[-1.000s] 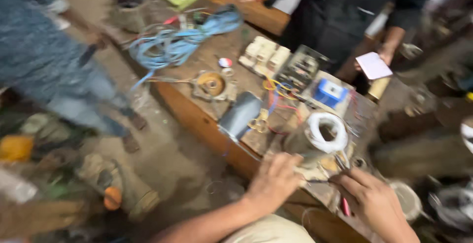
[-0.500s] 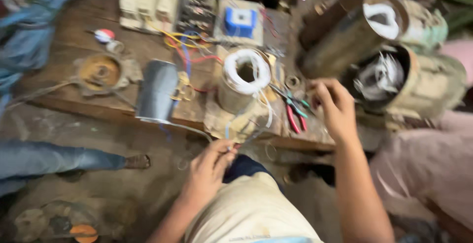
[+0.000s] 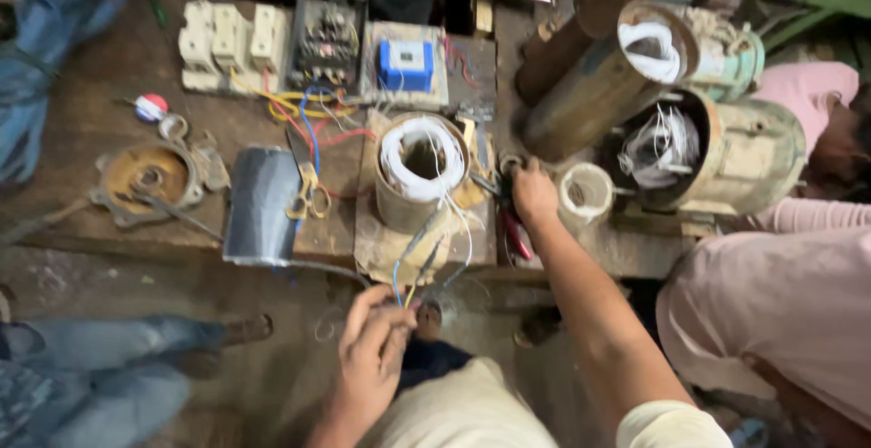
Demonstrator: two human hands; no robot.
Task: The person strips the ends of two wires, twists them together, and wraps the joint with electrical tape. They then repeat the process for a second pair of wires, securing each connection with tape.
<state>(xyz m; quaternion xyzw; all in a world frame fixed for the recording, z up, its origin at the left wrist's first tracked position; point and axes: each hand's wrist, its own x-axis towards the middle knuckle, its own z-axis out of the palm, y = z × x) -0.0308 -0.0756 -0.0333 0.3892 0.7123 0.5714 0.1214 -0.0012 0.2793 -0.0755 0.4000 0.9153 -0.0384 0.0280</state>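
Sliding further onto the bench since half a second ago, the right hand (image 3: 533, 196) is now settling beside the red-handled pliers (image 3: 513, 230), fingers curled; whether they are gripping anything, I cannot tell. Nearest us, the left hand (image 3: 374, 350) is pinching the wire leads (image 3: 426, 262) between thumb and fingertips, pulling them taut. Those leads are running up into the white-wound stator (image 3: 421, 168) on the wooden bench (image 3: 100, 130). Beyond, a blue-topped electrical box (image 3: 406, 65) is sitting idle.

A worn wooden workbench (image 3: 109, 121) stands on a dusty concrete floor (image 3: 136, 294), dimly lit.
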